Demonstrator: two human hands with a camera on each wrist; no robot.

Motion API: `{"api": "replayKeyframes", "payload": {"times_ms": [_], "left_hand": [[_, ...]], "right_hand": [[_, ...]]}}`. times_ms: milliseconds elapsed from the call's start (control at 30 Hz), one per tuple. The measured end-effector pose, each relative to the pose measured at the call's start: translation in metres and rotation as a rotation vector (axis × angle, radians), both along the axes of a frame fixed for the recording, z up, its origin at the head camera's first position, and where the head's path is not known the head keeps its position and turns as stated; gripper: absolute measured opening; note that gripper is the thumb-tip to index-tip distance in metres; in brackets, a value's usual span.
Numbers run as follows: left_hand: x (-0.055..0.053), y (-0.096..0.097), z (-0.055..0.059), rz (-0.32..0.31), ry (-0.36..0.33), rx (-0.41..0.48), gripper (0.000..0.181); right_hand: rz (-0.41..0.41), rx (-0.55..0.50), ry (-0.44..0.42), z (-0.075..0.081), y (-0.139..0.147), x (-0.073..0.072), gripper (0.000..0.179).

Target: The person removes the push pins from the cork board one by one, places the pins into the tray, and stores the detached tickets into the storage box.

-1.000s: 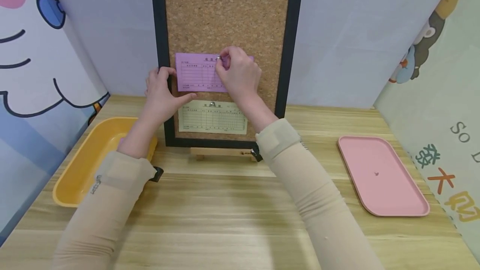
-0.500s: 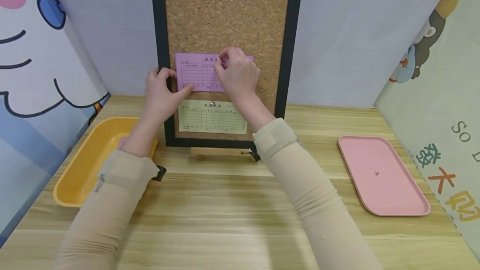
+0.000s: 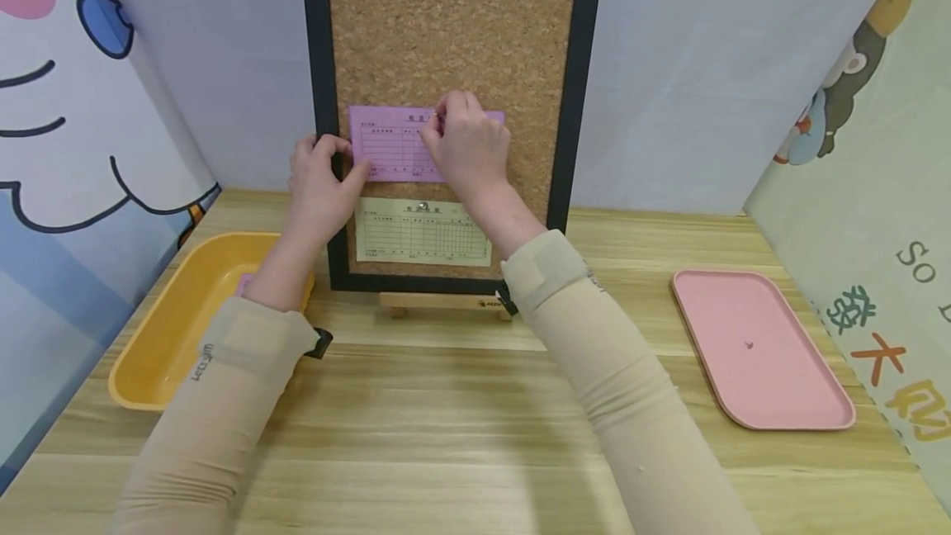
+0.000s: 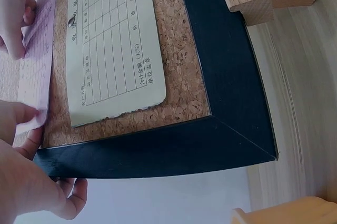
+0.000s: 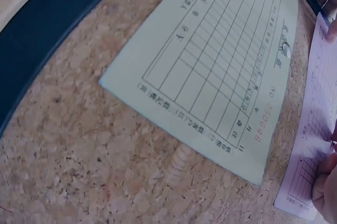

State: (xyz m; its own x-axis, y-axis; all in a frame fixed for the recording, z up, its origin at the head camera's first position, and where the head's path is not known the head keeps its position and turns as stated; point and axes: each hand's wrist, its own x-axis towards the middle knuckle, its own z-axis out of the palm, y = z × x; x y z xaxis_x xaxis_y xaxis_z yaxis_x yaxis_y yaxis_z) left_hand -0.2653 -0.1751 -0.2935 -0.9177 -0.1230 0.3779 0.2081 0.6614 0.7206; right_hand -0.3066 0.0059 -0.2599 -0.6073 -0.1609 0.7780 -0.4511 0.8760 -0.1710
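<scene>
A purple receipt slip (image 3: 390, 151) lies flat against the framed corkboard (image 3: 453, 31). My right hand (image 3: 473, 147) covers the slip's right part, thumb and fingertips pinching a small silver pushpin (image 3: 435, 115) at its top edge; the pin is mostly hidden. On the board's left side, my left hand (image 3: 319, 184) grips the black frame (image 4: 147, 150), fingers reaching behind it, while its thumb (image 4: 23, 112) presses the purple slip's lower left corner. Just below hangs a pale green receipt slip (image 3: 423, 242), held by a silver pushpin (image 3: 423, 206) at its top middle.
A wooden easel stand (image 3: 438, 300) supports the board on the wooden table (image 3: 416, 436). To the left, partly under my left arm, is a yellow tray (image 3: 159, 337) with a bit of purple paper (image 3: 243, 283) inside. A pink tray (image 3: 765, 353) lies at the right.
My left thumb has moved up and left from below the purple slip onto its lower left corner. The right hand has shifted slightly left, covering more of the pin.
</scene>
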Motion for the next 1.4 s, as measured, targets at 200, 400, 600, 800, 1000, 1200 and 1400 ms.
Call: {"api": "replayKeyframes", "payload": {"times_ms": [200, 400, 600, 800, 1000, 1200, 1400], "left_hand": [[-0.0012, 0.0006, -0.0020, 0.011, 0.043, 0.022, 0.025], [-0.0005, 0.0015, -0.0006, 0.017, 0.061, 0.035, 0.022], [0.0004, 0.0022, 0.0002, 0.020, 0.058, 0.031, 0.022], [0.0009, 0.0027, 0.0010, 0.016, 0.045, 0.035, 0.023], [0.0000, 0.0021, 0.0000, 0.014, 0.044, 0.039, 0.023], [-0.0001, 0.0018, -0.0007, 0.013, 0.037, 0.041, 0.023], [-0.0003, 0.0020, -0.0005, 0.012, 0.040, 0.043, 0.023]], "right_hand": [[0.019, 0.009, 0.034, 0.0000, 0.0031, -0.0001, 0.011], [0.044, 0.026, 0.039, -0.0004, 0.0040, 0.0002, 0.012], [0.015, 0.051, 0.034, 0.0013, 0.0020, 0.0011, 0.012], [-0.016, 0.137, 0.020, 0.0058, 0.0010, 0.0003, 0.013], [0.000, 0.198, 0.009, 0.0077, 0.0016, -0.0003, 0.014], [0.061, 0.171, 0.067, 0.0049, 0.0044, -0.0025, 0.009], [0.095, 0.071, 0.078, 0.0002, 0.0085, -0.0027, 0.013]]}}
